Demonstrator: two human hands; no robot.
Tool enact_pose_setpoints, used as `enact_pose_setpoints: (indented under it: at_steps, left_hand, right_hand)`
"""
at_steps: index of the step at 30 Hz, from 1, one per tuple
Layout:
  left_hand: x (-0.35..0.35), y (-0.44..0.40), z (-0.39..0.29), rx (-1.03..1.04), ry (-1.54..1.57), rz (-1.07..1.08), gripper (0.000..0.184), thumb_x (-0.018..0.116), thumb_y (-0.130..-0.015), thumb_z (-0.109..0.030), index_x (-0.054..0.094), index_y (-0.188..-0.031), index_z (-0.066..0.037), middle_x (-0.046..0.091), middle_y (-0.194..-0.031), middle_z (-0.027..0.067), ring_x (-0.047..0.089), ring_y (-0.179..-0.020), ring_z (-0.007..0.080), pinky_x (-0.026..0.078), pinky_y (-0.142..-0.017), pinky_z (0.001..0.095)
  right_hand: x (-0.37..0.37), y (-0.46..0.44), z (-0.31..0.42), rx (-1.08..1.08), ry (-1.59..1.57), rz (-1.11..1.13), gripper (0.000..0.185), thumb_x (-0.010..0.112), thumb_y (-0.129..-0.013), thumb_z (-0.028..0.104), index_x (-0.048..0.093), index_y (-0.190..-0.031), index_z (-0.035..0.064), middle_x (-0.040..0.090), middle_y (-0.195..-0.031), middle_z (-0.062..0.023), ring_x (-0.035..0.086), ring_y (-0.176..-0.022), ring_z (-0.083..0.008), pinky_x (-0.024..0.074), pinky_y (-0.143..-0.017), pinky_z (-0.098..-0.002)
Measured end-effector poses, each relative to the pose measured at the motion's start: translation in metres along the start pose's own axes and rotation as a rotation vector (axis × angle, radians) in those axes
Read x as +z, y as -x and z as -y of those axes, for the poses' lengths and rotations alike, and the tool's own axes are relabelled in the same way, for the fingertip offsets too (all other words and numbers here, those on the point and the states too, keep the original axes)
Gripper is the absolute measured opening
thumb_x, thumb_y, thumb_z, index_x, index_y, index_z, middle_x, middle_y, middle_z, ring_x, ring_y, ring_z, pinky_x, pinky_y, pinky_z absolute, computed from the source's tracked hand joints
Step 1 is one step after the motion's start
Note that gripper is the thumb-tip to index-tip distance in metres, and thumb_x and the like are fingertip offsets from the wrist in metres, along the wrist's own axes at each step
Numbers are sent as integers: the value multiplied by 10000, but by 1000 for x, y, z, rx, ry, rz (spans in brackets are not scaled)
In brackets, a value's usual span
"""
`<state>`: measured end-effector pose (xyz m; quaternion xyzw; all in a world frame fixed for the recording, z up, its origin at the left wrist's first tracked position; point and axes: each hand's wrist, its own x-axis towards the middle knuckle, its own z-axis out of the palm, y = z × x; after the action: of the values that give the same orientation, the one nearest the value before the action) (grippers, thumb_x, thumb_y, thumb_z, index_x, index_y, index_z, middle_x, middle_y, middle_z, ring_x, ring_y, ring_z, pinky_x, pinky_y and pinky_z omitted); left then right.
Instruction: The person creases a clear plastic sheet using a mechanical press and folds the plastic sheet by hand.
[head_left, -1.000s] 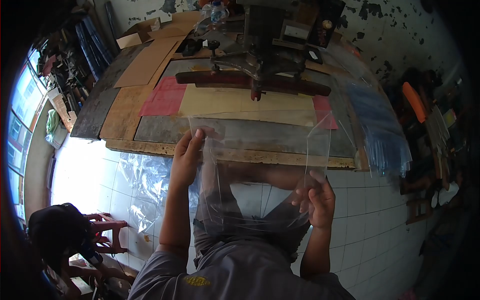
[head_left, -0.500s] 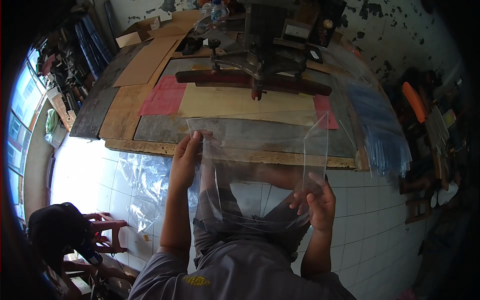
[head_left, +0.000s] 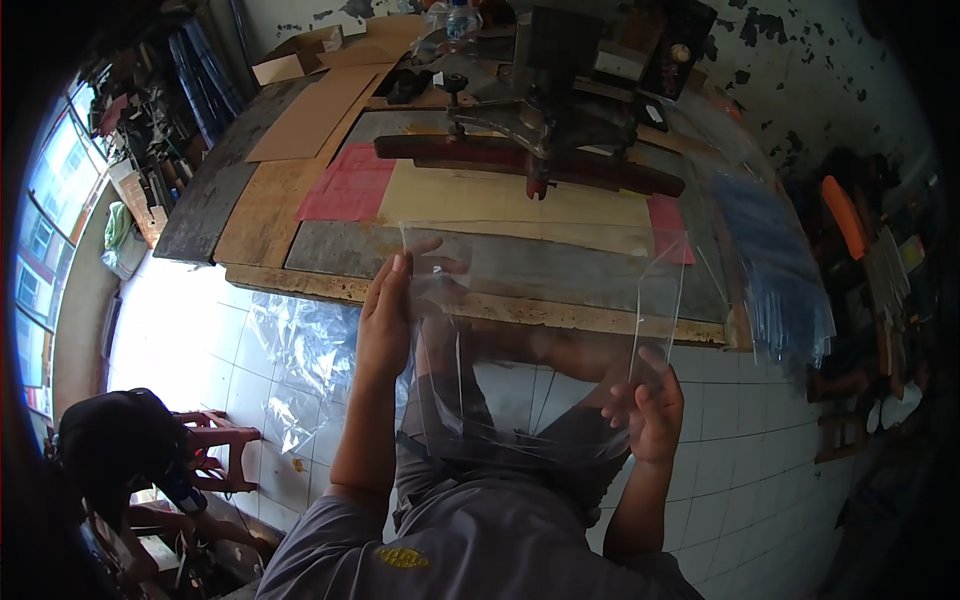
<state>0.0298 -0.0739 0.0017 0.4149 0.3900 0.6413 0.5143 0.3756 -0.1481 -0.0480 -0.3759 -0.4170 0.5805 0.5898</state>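
Observation:
A clear plastic sheet (head_left: pixel 545 350) with creased side flaps hangs between my two hands, in front of the table edge and above my lap. My left hand (head_left: pixel 388 305) grips its left edge, the thumb in front and the fingers seen through the plastic behind it. My right hand (head_left: pixel 652 405) holds the lower right side, with the thumb nearer me and the fingertips partly behind the film. The sheet's lower edge sags in a curve. Beyond it, a yellow sheet (head_left: pixel 440 195) and a pink sheet (head_left: pixel 345 185) lie under the dark press bar (head_left: pixel 470 156).
A stack of clear bluish plastic sheets (head_left: pixel 775 260) drapes over the table's right edge. Cardboard (head_left: pixel 310 120) lies at the left. Crumpled plastic film (head_left: pixel 300 350) is on the tiled floor. At lower left are a red stool (head_left: pixel 225 445) and a person in a black cap (head_left: pixel 120 440).
The whole view has shifted slightly right as my head turned. The fingers of my left hand have spread and moved behind the sheet's left edge. Both hands keep hold of the sheet.

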Motion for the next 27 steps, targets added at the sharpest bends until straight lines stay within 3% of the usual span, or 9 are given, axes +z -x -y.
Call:
enact_pose_setpoints:
  at_steps: [6,9,12,15,18,21,24,27]
  left_hand:
    - [9,4,-9,65,-52,13,576,336,-1147,-401,508,-1484,33,695,-1243,212,713,-1050,280,562,-913,409]
    - [10,6,-12,124,10,63,490,449,-1124,-302,509,-1471,39,654,-1372,225,674,-1202,296,553,-1004,399]
    - [10,5,-6,349,-15,109,393,629,-1045,-255,594,-1354,-15,521,-1539,240,514,-1434,351,496,-1111,485]
    - [0,2,-2,492,-4,275,209,802,-919,-191,696,-1087,-124,377,-1646,252,325,-1566,425,418,-1175,583]
    - [3,5,-6,635,-65,323,195,877,-838,-169,683,-813,-178,338,-1664,275,268,-1584,478,369,-1196,620]
    - [7,14,-12,690,-150,313,280,912,-785,-182,660,-664,-195,302,-1679,291,226,-1594,506,336,-1215,622]
    - [5,18,-12,746,-246,315,282,917,-750,-176,661,-633,-192,274,-1689,301,193,-1599,524,300,-1234,620]
    - [4,19,-14,804,-317,357,239,908,-724,-141,684,-659,-192,246,-1698,308,163,-1603,534,264,-1251,617]
  right_hand:
    - [-9,-3,-4,24,-62,26,592,678,-1041,230,434,-1519,-20,753,-948,-158,748,-697,-273,580,-559,-314]
    - [-11,-4,-4,-8,-86,54,562,696,-1029,201,468,-1498,-12,754,-979,-144,750,-745,-262,591,-617,-328]
    - [-12,-3,-11,-128,85,5,424,705,-1014,123,570,-1395,-3,747,-1035,-138,750,-890,-253,607,-766,-355]
    - [-28,-9,-24,-260,249,-14,278,699,-1001,49,644,-1270,4,737,-1082,-138,729,-1025,-259,584,-914,-382]
    - [-35,-9,-34,-320,280,-62,220,667,-977,-40,667,-1193,1,730,-1130,-142,716,-1076,-272,555,-987,-399]
    - [-40,-11,-34,-321,268,-59,286,695,-944,-17,648,-1226,2,720,-1196,-154,710,-1106,-285,538,-1010,-421]
    - [-40,-8,-29,-222,199,-44,476,755,-914,126,598,-1344,-5,702,-1278,-189,671,-1216,-330,474,-1097,-475]
    - [-24,-14,-12,-495,177,174,699,687,-987,458,512,-1469,-17,679,-1334,-221,615,-1312,-372,386,-1174,-519]
